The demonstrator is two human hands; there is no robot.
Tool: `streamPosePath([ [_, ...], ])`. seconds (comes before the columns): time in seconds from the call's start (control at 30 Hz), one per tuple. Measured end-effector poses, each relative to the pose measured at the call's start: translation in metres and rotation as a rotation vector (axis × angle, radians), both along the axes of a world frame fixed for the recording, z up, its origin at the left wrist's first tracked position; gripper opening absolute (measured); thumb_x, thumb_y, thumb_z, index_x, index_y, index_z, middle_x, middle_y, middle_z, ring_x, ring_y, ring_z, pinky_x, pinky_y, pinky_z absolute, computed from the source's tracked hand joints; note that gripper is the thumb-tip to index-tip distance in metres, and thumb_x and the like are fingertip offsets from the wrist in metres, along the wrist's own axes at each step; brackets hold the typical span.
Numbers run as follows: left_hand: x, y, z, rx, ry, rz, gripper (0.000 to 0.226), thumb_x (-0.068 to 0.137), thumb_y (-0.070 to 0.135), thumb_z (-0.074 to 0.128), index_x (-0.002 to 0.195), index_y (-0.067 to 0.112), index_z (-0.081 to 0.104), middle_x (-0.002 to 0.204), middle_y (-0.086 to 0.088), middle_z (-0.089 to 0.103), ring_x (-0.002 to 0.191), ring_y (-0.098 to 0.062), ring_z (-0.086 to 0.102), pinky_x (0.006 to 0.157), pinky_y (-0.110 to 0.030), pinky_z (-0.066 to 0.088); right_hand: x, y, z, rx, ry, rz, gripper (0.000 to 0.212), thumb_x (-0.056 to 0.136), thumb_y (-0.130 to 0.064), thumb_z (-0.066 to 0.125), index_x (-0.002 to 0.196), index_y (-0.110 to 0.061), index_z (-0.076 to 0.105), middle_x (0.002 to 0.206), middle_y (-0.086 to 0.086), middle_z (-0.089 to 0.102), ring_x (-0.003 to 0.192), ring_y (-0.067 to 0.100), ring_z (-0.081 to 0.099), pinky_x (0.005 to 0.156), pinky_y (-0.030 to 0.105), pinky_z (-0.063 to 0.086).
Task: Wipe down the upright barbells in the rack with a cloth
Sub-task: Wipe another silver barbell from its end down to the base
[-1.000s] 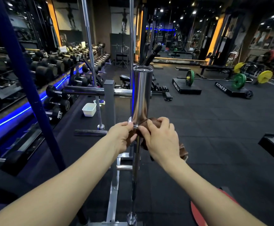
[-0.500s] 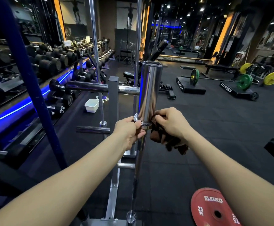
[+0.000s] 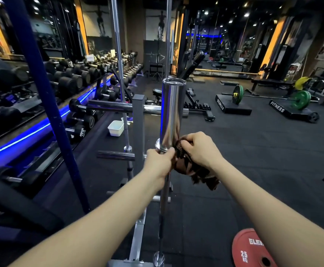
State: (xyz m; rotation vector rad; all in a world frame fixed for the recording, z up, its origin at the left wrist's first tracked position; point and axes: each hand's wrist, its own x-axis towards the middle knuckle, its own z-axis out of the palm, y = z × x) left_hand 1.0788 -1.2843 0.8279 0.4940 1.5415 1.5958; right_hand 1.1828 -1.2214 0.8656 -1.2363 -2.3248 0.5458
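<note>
A: Where does the barbell [image 3: 170,114] stand?
B: Upright in the grey rack [image 3: 138,120], its chrome sleeve rising above both hands and its thin shaft running down to the rack's base.
A: And the left hand [image 3: 158,163]?
B: Its fingers curl round the shaft right under the sleeve's collar, gripping it.
A: The right hand [image 3: 198,149]?
B: It pinches a brown cloth [image 3: 194,170] against the lower right side of the sleeve, just beside the left hand; the rest of the cloth hangs below the wrist.
A: Anything close by?
B: A red weight plate [image 3: 252,249] lies flat on the dark floor under the right forearm, and a white tub [image 3: 116,128] sits on the floor left of the rack.
</note>
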Motion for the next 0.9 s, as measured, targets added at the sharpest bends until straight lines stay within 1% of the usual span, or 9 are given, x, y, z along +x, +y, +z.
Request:
streamPosePath([
  [0.1,0.007,0.006,-0.007,-0.014,0.000,0.071,0.062,0.058,0.028,0.067,0.112,0.000,0.053,0.104,-0.020,0.066,0.087,-0.030,0.067,0.081,-0.044,0.057,0.000,-0.004,-0.006,0.034,-0.033,-0.018,0.025,0.092,-0.023,0.046,0.094,-0.017,0.071,0.089,0.014,0.066,0.090,0.034,0.058,0.075,0.039,0.051],
  [0.23,0.005,0.004,0.007,0.011,-0.039,0.026,0.009,0.090,-0.002,0.054,0.099,0.000,0.055,0.082,-0.016,0.062,0.044,-0.010,0.061,0.049,-0.022,0.053,0.000,0.000,-0.004,0.032,-0.067,-0.021,0.027,0.092,-0.027,0.045,0.103,-0.024,0.070,0.100,0.014,0.065,0.093,0.036,0.059,0.080,0.041,0.052],
  [0.27,0.000,0.003,0.009,0.007,-0.033,-0.002,0.008,0.092,-0.004,0.050,0.093,0.003,0.054,0.077,-0.014,0.060,0.039,-0.009,0.058,0.046,-0.021,0.051,-0.002,0.002,-0.001,0.023,-0.076,-0.010,0.028,0.093,-0.027,0.045,0.106,-0.024,0.070,0.102,0.013,0.065,0.095,0.035,0.059,0.081,0.041,0.052],
  [0.4,-0.025,-0.003,0.022,-0.041,0.010,-0.200,0.021,0.094,-0.009,0.044,0.089,0.008,0.055,0.081,-0.009,0.059,0.058,-0.016,0.061,0.050,-0.021,0.054,-0.005,0.015,0.008,-0.016,-0.100,0.047,0.026,0.096,-0.024,0.048,0.111,-0.022,0.070,0.106,0.008,0.069,0.101,0.029,0.061,0.086,0.038,0.051],
  [0.5,-0.042,-0.003,0.028,-0.083,0.048,-0.331,0.025,0.094,-0.008,0.045,0.083,0.009,0.058,0.079,-0.006,0.061,0.066,-0.018,0.062,0.058,-0.024,0.056,-0.006,0.024,0.012,-0.020,-0.114,0.070,0.027,0.097,-0.023,0.049,0.114,-0.021,0.069,0.110,0.008,0.070,0.106,0.028,0.059,0.090,0.038,0.049],
  [0.6,-0.056,0.001,0.030,-0.119,0.060,-0.400,0.018,0.094,-0.006,0.047,0.086,0.007,0.055,0.068,-0.005,0.065,0.057,-0.016,0.065,0.057,-0.026,0.058,-0.010,0.029,0.011,-0.023,-0.108,0.084,0.026,0.097,-0.022,0.049,0.113,-0.020,0.070,0.108,0.008,0.070,0.106,0.028,0.059,0.088,0.035,0.048],
  [0.7,-0.063,0.003,0.031,-0.121,0.016,-0.337,0.009,0.094,-0.003,0.050,0.092,0.006,0.050,0.057,-0.006,0.064,0.047,-0.015,0.063,0.048,-0.026,0.055,-0.009,0.029,0.010,-0.046,-0.086,0.083,0.026,0.097,-0.022,0.048,0.112,-0.020,0.070,0.106,0.006,0.071,0.103,0.026,0.061,0.086,0.034,0.049],
  [0.8,-0.054,-0.005,0.025,-0.112,0.014,-0.227,0.016,0.096,0.012,0.053,0.080,0.008,0.057,0.054,-0.001,0.059,0.045,-0.008,0.053,0.047,-0.018,0.051,-0.002,0.019,0.005,-0.049,-0.047,0.067,0.026,0.097,-0.022,0.047,0.108,-0.019,0.071,0.100,0.007,0.071,0.098,0.026,0.062,0.085,0.037,0.051],
  [0.9,-0.023,-0.012,0.007,-0.042,0.044,-0.116,0.014,0.097,0.015,0.053,0.086,0.006,0.053,0.067,-0.006,0.055,0.053,-0.012,0.049,0.053,-0.023,0.043,0.001,0.006,-0.007,0.008,-0.032,0.009,0.028,0.096,-0.027,0.044,0.105,-0.022,0.070,0.099,0.010,0.068,0.095,0.031,0.060,0.081,0.039,0.051],
])
